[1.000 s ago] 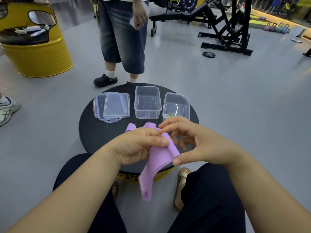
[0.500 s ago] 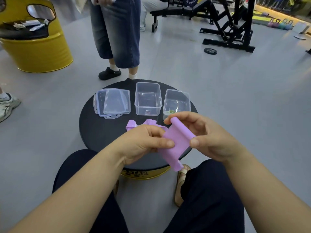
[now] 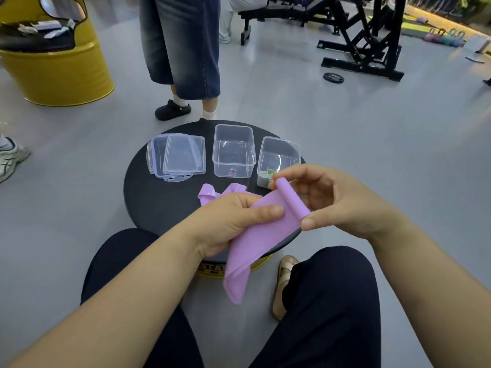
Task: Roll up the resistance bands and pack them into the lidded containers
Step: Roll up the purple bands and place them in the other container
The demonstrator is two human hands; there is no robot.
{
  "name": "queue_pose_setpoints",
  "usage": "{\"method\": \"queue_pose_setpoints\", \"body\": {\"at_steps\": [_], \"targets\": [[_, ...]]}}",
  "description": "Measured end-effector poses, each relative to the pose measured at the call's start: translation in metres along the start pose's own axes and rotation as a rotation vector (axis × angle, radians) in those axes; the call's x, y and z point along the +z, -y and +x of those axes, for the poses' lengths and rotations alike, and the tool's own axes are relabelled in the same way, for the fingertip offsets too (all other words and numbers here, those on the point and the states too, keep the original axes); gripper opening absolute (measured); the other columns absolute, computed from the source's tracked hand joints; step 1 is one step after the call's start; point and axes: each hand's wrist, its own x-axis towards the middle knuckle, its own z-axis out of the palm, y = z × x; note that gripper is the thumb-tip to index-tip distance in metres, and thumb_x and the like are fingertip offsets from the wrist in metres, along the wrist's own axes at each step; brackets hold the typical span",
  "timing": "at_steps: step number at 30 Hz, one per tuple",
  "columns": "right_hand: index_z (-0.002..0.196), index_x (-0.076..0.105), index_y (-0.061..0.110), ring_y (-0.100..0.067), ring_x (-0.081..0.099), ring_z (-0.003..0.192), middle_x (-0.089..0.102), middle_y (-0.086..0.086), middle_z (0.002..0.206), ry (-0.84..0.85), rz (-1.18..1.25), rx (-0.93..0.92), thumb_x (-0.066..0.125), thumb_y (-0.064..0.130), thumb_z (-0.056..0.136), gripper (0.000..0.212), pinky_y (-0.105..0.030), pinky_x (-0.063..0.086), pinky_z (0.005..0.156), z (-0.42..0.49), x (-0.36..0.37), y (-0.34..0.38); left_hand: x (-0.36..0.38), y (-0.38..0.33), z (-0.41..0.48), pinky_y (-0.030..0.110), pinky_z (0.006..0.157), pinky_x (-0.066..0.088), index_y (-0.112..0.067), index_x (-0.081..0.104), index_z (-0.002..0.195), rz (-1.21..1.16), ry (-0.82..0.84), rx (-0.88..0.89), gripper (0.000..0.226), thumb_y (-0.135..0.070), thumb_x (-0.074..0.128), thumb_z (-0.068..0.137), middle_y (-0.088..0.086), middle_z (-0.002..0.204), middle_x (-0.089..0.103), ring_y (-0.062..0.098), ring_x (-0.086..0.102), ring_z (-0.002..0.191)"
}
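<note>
I hold a purple resistance band (image 3: 261, 236) above the near edge of a round black table (image 3: 159, 203). My right hand (image 3: 337, 200) pinches the rolled-up end of the band between thumb and fingertips. My left hand (image 3: 231, 221) grips the flat part, thumb on top, and the loose tail hangs down between my knees. More purple band (image 3: 208, 195) lies on the table behind my left hand. Two open clear containers stand at the back: a middle container (image 3: 233, 151) that looks empty and a right container (image 3: 279, 159) with a green item inside.
A stack of clear lids (image 3: 178, 156) lies at the table's back left. A person in denim shorts (image 3: 183, 41) stands just behind the table. A yellow drum (image 3: 55, 62) is at far left, and gym machines (image 3: 366, 35) stand at far right on grey floor.
The rolled end in my right hand has grown tighter and longer. My hands have risen slightly and spread apart, and the band's tail hangs lower than half a second ago.
</note>
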Motion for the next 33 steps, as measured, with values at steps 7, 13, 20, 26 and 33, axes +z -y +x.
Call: {"method": "queue_pose_setpoints", "body": {"at_steps": [7, 13, 20, 26, 33], "targets": [[0.104, 0.069, 0.035, -0.015, 0.063, 0.097, 0.069, 0.003, 0.101, 0.044, 0.069, -0.038, 0.089, 0.041, 0.051, 0.058, -0.024, 0.052, 0.082, 0.000, -0.002, -0.004, 0.001, -0.004, 0.000, -0.003, 0.074, 0.033, -0.025, 0.068, 0.049, 0.153, -0.048, 0.017, 0.021, -0.044, 0.074, 0.050, -0.003, 0.062, 0.059, 0.010, 0.052, 0.084], [0.102, 0.065, 0.041, -0.016, 0.050, 0.074, 0.049, -0.032, 0.099, -0.008, -0.205, -0.049, 0.085, 0.053, 0.051, 0.056, -0.039, 0.044, 0.068, -0.003, -0.006, 0.003, 0.002, -0.007, -0.003, 0.019, 0.072, 0.045, -0.021, 0.075, 0.069, 0.131, -0.034, 0.036, 0.016, -0.025, 0.081, 0.055, -0.004, 0.072, 0.067, 0.007, 0.060, 0.069], [0.105, 0.062, 0.031, -0.012, 0.050, 0.078, 0.055, -0.006, 0.108, -0.033, -0.377, -0.100, 0.079, 0.027, 0.061, 0.047, -0.038, 0.043, 0.063, -0.002, -0.008, 0.005, 0.007, -0.007, -0.006, 0.030, 0.080, 0.044, -0.017, 0.072, 0.095, 0.081, -0.131, 0.058, 0.050, -0.058, 0.069, 0.067, 0.005, 0.094, 0.069, 0.014, 0.059, 0.081], [0.111, 0.059, 0.028, -0.013, 0.053, 0.080, 0.056, 0.004, 0.108, -0.025, -0.585, -0.105, 0.076, 0.032, 0.064, 0.050, -0.021, 0.044, 0.065, -0.003, -0.010, 0.007, 0.004, -0.004, -0.004, 0.030, 0.085, 0.045, -0.013, 0.076, 0.089, 0.085, -0.149, 0.061, 0.037, -0.046, 0.070, 0.075, 0.011, 0.103, 0.071, 0.020, 0.063, 0.088], [0.108, 0.056, 0.037, -0.018, 0.053, 0.084, 0.057, 0.007, 0.103, 0.061, -0.808, -0.090, 0.077, 0.029, 0.065, 0.048, -0.011, 0.039, 0.070, -0.002, -0.010, 0.013, 0.003, -0.004, -0.001, 0.045, 0.110, 0.030, -0.016, 0.075, 0.085, 0.106, -0.093, 0.051, 0.045, -0.052, 0.071, 0.059, 0.014, 0.120, 0.064, 0.025, 0.049, 0.125]]}}
